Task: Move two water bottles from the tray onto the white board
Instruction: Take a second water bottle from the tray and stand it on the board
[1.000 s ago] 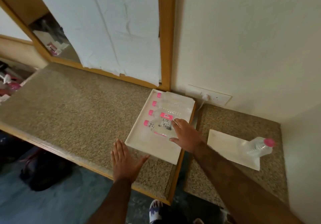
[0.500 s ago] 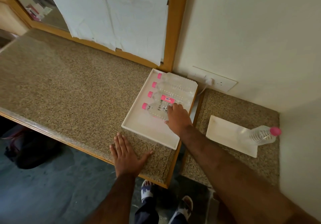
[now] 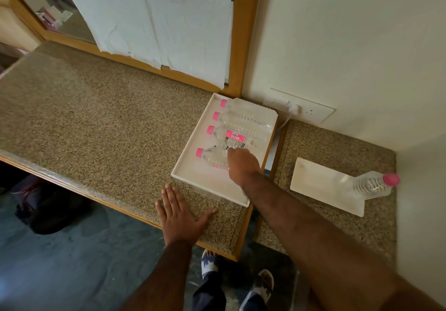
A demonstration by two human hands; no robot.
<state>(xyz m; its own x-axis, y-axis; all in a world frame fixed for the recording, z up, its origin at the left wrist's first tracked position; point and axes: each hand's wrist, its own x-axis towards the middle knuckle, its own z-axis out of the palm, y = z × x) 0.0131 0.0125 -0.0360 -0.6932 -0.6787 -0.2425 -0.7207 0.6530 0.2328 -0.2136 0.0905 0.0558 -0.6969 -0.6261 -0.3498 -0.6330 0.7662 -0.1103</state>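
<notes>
Speckled granite counter (image 3: 101, 122) runs below a paper-covered window. On its right end a white tray (image 3: 193, 178) holds four bottles lying flat, pink caps pointing left. Right hand (image 3: 242, 166) rests on the nearest bottle (image 3: 212, 157); whether its fingers grip cannot be told. Left hand (image 3: 179, 216) lies flat, fingers spread, near the tray. Farther right, another bottle (image 3: 372, 185) stands on the white board (image 3: 321, 185).

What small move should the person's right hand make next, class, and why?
Probably close the right hand around the nearest bottle in the tray and lift it. The hand already rests on that bottle, one bottle already stands on the white board, and the left hand lies flat on the counter.
</notes>
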